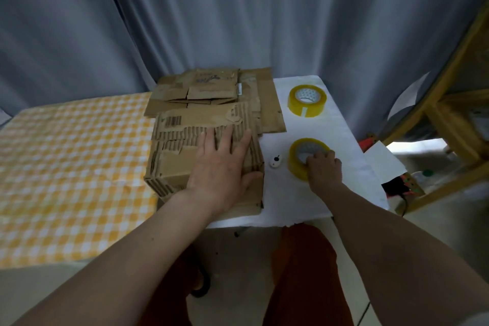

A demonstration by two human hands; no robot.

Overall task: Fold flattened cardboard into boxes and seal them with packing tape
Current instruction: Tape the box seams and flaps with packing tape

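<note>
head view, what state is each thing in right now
box: folded up, top closed, paper skin torn, not visibly taped
flat cardboard: stacked unfolded behind the box
far tape roll: lying flat, untouched
near tape roll: tilted up, gripped
left hand: open, palm pressing on the box top
right hand: fingers closed on the near tape roll
small white object: lying between box and near roll

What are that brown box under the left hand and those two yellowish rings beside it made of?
The worn brown box looks like corrugated cardboard: its matte outer paper is torn away, baring ribbed fluting. The two yellowish rings, the far roll and the near roll under the right hand, seem to be glossy clear plastic packing tape wound on pale cores, probably card.
</note>
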